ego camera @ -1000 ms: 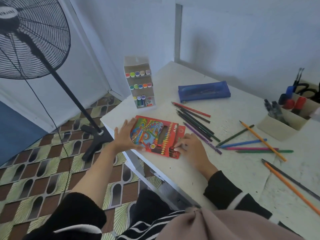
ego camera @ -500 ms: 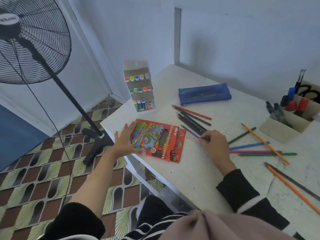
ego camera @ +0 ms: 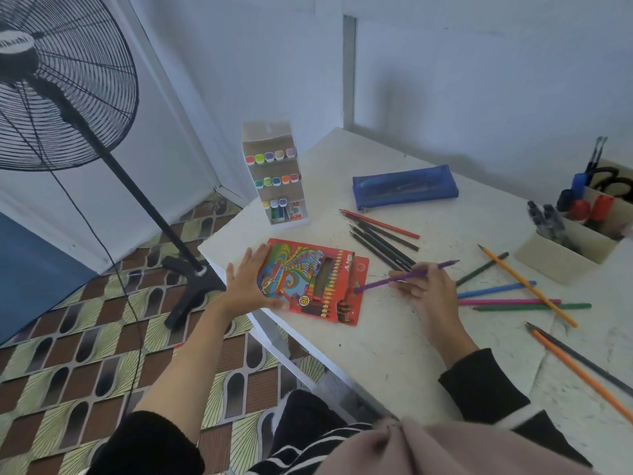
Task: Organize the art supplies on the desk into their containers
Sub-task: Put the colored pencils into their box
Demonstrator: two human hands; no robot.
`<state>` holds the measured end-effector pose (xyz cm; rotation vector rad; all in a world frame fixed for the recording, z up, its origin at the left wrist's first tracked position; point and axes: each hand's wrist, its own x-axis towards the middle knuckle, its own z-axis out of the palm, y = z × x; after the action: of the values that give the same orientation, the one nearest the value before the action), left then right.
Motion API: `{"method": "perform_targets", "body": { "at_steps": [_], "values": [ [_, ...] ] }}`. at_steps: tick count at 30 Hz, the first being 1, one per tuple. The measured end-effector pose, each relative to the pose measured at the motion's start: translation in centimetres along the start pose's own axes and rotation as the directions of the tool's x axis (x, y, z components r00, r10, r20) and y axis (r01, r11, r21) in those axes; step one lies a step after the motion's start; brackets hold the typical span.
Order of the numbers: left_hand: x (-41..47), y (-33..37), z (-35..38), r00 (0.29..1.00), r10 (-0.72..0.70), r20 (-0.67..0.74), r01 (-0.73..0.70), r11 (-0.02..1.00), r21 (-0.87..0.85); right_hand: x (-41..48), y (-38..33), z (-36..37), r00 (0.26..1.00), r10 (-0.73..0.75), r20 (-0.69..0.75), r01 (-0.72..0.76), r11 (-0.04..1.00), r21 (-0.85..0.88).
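Purple pencil (ego camera: 407, 275) is being pinched by the right hand (ego camera: 424, 291), one end over the open flap of the red pencil box (ego camera: 308, 279). The left hand (ego camera: 246, 286) is pressing the box flat-fingered on the counter (ego camera: 394, 341). Many loose pencils (ego camera: 496, 290) are lying scattered, so most sorting is likely waiting.

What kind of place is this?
Probably a home art corner: a white desk strewn with coloured pencils, a purple pencil in the right hand, a marker rack, a standing fan.
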<state>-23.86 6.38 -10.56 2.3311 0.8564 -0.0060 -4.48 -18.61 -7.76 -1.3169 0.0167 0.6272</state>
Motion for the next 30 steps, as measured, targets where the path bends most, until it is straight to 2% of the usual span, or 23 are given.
{"method": "perform_targets", "body": {
  "at_steps": [2,5,8,12,14,16,18,19,21,24,27,30],
  "values": [
    [-0.1,0.1,-0.1,1.000,-0.002,0.008,0.002,1.000,0.006,-0.1,0.4,0.2,0.999,0.004,-0.034,-0.004,1.000,-0.019],
    [0.0,0.1,-0.1,1.000,0.009,0.020,-0.010,0.999,0.047,-0.1,0.9,0.8,0.992,-0.091,-0.083,0.078,0.986,-0.147],
    [0.1,0.1,-0.2,1.000,0.010,0.030,-0.012,0.998,0.065,0.1,0.5,1.1,0.982,-0.133,-0.131,0.120,0.987,-0.103],
    [0.1,0.0,-0.1,0.999,0.012,0.030,-0.013,0.998,0.062,0.3,0.5,1.0,0.986,-0.145,-0.085,0.143,0.989,-0.027],
    [0.1,0.0,-0.2,1.000,0.009,0.028,-0.011,0.998,0.062,0.3,0.9,1.0,0.984,-0.167,-0.053,0.160,0.981,-0.113],
    [0.1,0.1,-0.2,1.000,0.006,0.028,-0.008,0.998,0.067,0.5,1.5,0.6,0.974,-0.224,0.044,0.225,0.903,-0.367],
    [0.1,0.1,-0.2,0.999,0.003,0.034,-0.006,0.998,0.065,0.7,2.1,0.5,0.939,-0.234,0.250,0.341,0.718,-0.607],
    [0.2,0.1,-0.3,0.999,0.004,0.036,-0.007,0.998,0.062,0.7,2.3,0.7,0.911,-0.225,0.346,0.408,0.616,-0.674],
    [0.2,0.0,-0.3,0.999,0.005,0.034,-0.007,0.998,0.060,0.7,2.8,1.6,0.874,-0.201,0.443,0.479,0.511,-0.713],
    [0.1,0.1,-0.3,0.999,0.004,0.034,-0.006,0.998,0.058,0.5,3.7,3.4,0.885,-0.192,0.425,0.454,0.563,-0.691],
    [0.1,0.3,-0.3,0.999,0.003,0.033,-0.006,0.997,0.081,0.0,4.6,4.7,0.863,-0.225,0.452,0.505,0.414,-0.758],
    [0.2,0.3,-0.3,1.000,-0.002,0.031,-0.001,0.995,0.098,-0.2,5.1,4.6,0.839,-0.254,0.480,0.543,0.390,-0.743]
  ]
}}
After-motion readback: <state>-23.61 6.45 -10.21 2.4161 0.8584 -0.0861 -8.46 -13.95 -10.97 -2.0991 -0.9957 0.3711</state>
